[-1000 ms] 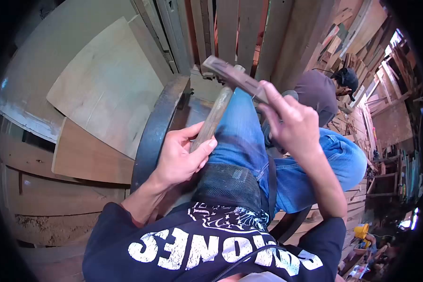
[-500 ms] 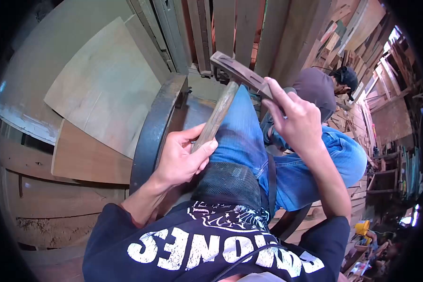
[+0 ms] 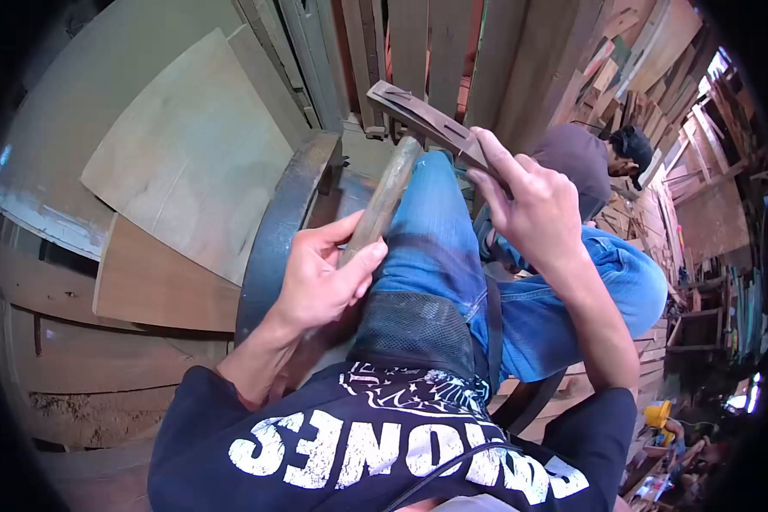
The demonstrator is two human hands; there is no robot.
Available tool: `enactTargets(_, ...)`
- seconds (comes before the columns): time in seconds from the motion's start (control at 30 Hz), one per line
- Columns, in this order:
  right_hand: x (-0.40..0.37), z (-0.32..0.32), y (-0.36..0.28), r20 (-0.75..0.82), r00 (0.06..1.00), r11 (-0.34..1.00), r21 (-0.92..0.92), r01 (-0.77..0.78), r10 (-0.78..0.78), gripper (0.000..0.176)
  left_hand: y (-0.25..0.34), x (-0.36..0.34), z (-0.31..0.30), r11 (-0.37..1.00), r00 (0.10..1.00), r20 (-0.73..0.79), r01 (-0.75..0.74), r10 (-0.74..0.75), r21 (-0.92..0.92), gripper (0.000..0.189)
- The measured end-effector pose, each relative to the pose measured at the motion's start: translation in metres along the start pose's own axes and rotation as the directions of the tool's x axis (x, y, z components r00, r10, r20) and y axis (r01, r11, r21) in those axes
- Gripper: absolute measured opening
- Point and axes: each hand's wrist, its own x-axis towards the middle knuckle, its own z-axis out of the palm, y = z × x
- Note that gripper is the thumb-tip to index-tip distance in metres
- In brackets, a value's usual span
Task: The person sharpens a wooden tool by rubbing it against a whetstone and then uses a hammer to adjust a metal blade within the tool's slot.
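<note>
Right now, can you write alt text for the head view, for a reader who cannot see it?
A seated person in blue jeans holds a round wooden stick along the thigh with the left hand; the right hand holds a flat brown strip over its top end. Plywood sheets lean at left, and another person bends down beyond.

Bright daylight from the upper right (some glare there), soft shadows, heavy fisheye bending with black corners; sharp at the right hand (image 3: 529, 213).
</note>
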Motion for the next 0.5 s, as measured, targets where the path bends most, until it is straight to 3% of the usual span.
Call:
enactTargets(0.03,-0.007,-0.005,-0.012,-0.006,1.0,1.0,-0.002,0.004,-0.004,0.057,-0.002,-0.002,0.002,1.0,1.0,-0.006,0.009,-0.009,-0.009,0.031)
enactTargets(0.1,-0.032,-0.016,-0.045,0.145,0.976,0.979,0.143,0.144,-0.165,0.052,-0.006,0.002,0.001,1.0,1.0,-0.001,0.016,-0.016,-0.018,0.032)
enactTargets(0.13,-0.031,-0.016,-0.041,0.177,0.971,0.981,0.142,0.136,-0.16,0.05,-0.01,0.0,0.0,1.0,1.0,0.014,0.011,-0.011,0.015,0.033)
enactTargets(0.17,-0.023,-0.006,-0.025,0.083,0.985,0.983,0.112,0.142,-0.152,0.051,-0.011,0.002,-0.002,0.999,1.0,0.028,-0.016,0.015,0.05,0.035)
enactTargets(0.23,0.0,-0.001,0.001,0.032,0.998,0.997,-0.057,-0.06,0.062,0.051,-0.003,-0.002,0.001,0.998,0.999,0.005,0.045,-0.045,0.052,0.033)
enactTargets(0.27,-0.006,-0.001,-0.005,0.043,0.997,0.995,-0.072,-0.068,0.071,0.051,-0.004,-0.004,0.002,0.998,0.998,0.021,0.056,-0.057,0.025,0.032)
enactTargets(0.37,-0.036,-0.015,-0.042,0.193,0.969,0.975,0.193,0.114,-0.152,0.053,-0.016,-0.001,-0.003,0.995,0.999,0.011,0.031,-0.032,0.098,0.033)
enactTargets(0.4,-0.027,-0.007,-0.026,0.118,0.972,0.968,0.169,0.184,-0.205,0.046,-0.015,0.002,-0.003,0.997,1.0,0.014,-0.002,0.001,0.075,0.034)
enactTargets(0.5,-0.008,0.004,-0.001,0.055,0.998,0.998,-0.049,-0.037,0.04,0.046,-0.014,-0.006,0.001,0.999,1.0,0.023,-0.012,0.011,0.032,0.035)
